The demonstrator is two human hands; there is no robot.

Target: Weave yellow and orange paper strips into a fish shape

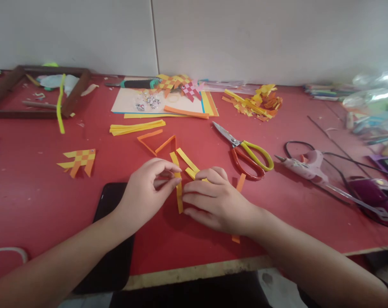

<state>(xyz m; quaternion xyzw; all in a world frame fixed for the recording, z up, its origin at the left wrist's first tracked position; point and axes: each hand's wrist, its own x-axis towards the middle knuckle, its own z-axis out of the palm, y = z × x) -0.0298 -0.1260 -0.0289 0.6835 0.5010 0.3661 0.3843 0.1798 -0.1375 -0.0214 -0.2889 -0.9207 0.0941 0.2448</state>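
Between thumb and forefinger my left hand (154, 184) pinches a yellow paper strip (179, 199) that runs down toward the table edge. My right hand (215, 194) lies over more folded yellow strips (188, 159), fingers bent and pressing them on the table; its palm side is hidden. From under that hand an orange strip (240, 183) sticks out above and below. Just beyond the hands sit folded orange strips (166, 145) in a zigzag. A finished woven paper fish (79, 161), yellow and orange, lies to the left.
Scissors (237, 147) with red and yellow handles lie beyond my right hand. A pink glue gun (306, 166) with its cord is at right. A black phone (112, 252) lies under my left forearm. Yellow strips (136, 127), paper scraps (261, 102) and a brown frame (36, 114) sit farther back.
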